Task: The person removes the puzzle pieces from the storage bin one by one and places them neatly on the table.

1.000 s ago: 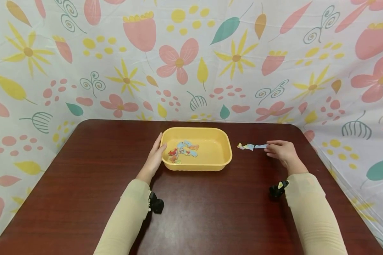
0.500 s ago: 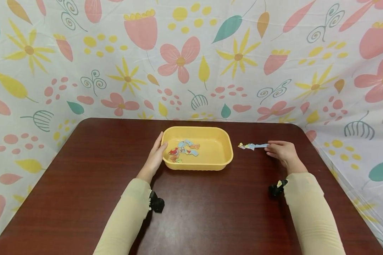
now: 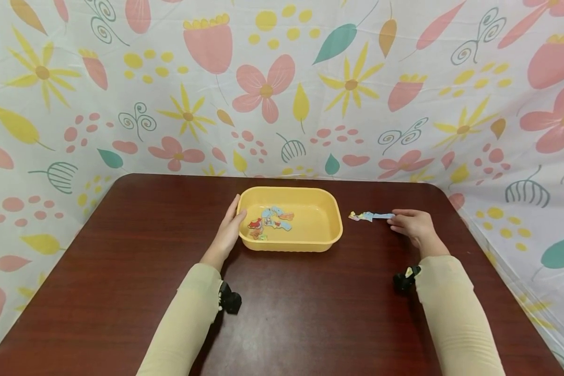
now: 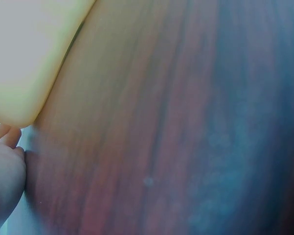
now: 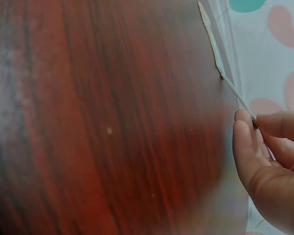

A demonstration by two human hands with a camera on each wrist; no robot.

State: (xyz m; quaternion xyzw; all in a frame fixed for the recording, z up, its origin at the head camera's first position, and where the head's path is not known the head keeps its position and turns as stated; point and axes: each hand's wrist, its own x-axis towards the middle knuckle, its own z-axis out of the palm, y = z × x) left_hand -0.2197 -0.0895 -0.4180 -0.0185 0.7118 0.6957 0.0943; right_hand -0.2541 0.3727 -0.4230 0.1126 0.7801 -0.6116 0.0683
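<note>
A shallow yellow plastic basin (image 3: 316, 222) stands near the back of the table. My left hand (image 3: 226, 230) holds its left end, the thumb at the rim and the fingers along the outer wall. In the left wrist view, only part of that hand (image 4: 7, 171) shows beside the basin's corner. My right hand (image 3: 413, 227) pinches the pale blue strip of a flat cartoon cutout (image 3: 367, 216), thumb against fingers. Its coloured picture end points left toward the basin. Seen edge-on in the right wrist view, the cutout (image 5: 217, 58) is thin and slightly bent.
Several flat cartoon cutouts (image 3: 278, 223) lie in the left half of the basin, some overlapping. The dark brown table (image 3: 310, 308) meets a flower-patterned cloth (image 3: 272, 146) behind it. Black wrist devices (image 3: 229, 298) hang by both sleeves.
The right forearm has shifted slightly left, and the cutout is a touch nearer the basin. My left hand and the basin stay in place.
</note>
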